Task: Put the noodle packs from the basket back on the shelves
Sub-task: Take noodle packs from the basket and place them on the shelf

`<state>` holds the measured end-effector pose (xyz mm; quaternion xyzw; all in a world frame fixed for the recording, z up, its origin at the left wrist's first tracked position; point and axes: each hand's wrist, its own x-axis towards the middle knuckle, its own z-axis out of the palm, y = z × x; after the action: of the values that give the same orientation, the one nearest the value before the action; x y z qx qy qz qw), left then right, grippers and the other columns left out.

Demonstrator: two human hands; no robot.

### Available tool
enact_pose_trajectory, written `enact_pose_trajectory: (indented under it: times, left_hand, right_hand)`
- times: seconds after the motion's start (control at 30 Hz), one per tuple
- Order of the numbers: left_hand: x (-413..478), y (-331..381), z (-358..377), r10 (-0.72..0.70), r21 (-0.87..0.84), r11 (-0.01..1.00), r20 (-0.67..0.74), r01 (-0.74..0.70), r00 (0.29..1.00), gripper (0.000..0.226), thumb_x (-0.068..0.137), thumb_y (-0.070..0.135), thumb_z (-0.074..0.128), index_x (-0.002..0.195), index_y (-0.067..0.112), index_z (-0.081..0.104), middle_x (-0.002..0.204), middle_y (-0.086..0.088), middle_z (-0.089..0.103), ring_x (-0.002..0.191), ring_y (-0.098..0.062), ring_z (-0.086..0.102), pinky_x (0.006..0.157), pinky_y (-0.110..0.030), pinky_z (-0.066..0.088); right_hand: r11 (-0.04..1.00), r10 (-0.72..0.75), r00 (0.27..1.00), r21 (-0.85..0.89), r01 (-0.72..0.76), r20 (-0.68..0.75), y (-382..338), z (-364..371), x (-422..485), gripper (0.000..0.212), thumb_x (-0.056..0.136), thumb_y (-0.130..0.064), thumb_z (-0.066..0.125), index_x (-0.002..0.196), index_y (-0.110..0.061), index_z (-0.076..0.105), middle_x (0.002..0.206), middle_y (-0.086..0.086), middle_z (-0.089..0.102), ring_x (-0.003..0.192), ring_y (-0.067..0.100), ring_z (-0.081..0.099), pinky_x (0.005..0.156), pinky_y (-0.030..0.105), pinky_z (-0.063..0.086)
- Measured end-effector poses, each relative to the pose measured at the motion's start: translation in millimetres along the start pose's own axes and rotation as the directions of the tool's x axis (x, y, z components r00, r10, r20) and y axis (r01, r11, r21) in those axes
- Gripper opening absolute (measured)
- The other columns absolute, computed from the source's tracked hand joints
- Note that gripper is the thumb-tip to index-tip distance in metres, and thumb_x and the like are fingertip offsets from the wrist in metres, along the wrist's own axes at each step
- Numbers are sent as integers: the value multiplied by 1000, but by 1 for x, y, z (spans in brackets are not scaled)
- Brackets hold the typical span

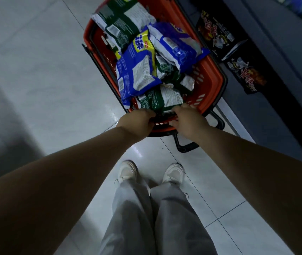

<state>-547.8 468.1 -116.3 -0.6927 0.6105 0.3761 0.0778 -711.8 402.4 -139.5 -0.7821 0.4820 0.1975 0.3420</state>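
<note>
Down at the near end of the orange basket (218,78), the left hand (137,124) and right hand (188,120) each curl onto a near corner of one green-and-white noodle pack (159,100). Just beyond them, blue noodle packs (137,70) are piled in the basket. Right of the right hand, black noodle packs (214,34) sit on a low shelf (284,43).

One basket (214,80); two blue (137,70) (176,43), two black (214,32) (247,74), some four green packs (122,21) (159,101) (164,68) (187,82)
</note>
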Motion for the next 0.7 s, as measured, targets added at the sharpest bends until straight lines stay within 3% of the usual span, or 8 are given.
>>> enact_pose_trajectory:
  times: [0.07,0.13,0.23,0.33,0.43,0.6,0.7]
  left_hand:
    - [-7,-3,-27,-44,-45,998,-125,39,991,24,96,22,47,112,14,63,111,-5,63,101,-25,59,76,-33,48]
    - [-8,-10,-52,-100,-84,993,-265,81,959,22,96,23,46,105,11,63,107,-9,63,97,-29,59,70,-33,43]
    - [9,-26,-81,-200,-193,972,-370,136,907,25,97,19,43,114,13,60,120,-13,58,105,-34,57,80,-37,44]
    - [43,-47,-102,-282,-252,946,-326,205,902,37,97,17,43,132,11,50,134,-16,49,117,-36,51,90,-39,42]
    - [75,-60,-115,-273,-274,941,-259,201,926,40,97,16,41,136,7,45,136,-18,48,120,-36,50,90,-37,42]
    - [104,-71,-124,-225,-359,913,-47,194,973,38,99,15,41,136,5,40,135,-18,49,116,-33,53,78,-31,40]
    - [115,-82,-125,-208,-453,866,62,213,976,43,100,18,43,140,6,32,134,-20,49,115,-33,54,77,-31,42]
  right_hand:
    - [969,59,997,241,-47,-42,-21,-13,0,51,93,-32,60,136,-9,46,136,16,47,126,33,43,101,39,42]
    - [872,127,991,481,-90,-46,-42,-26,2,55,91,-33,63,137,-8,45,137,16,49,126,32,48,102,41,44]
    - [696,237,971,697,-171,1,-69,-39,14,58,91,-35,63,137,-5,45,135,13,53,123,28,52,95,33,43]
    - [561,325,945,797,-223,36,-88,-41,30,53,87,-37,67,126,-5,53,122,10,61,105,25,59,78,27,41]
    - [339,433,896,904,-261,96,-103,-36,45,52,86,-33,70,126,-5,52,118,4,60,97,17,53,78,24,38]
    - [68,595,794,976,-206,126,-132,-20,68,67,80,-29,77,136,-8,48,133,7,57,122,24,54,100,33,45]
    - [-3,650,747,983,-182,140,-142,-15,82,62,85,-23,72,140,-11,45,139,6,53,128,25,49,104,31,41]
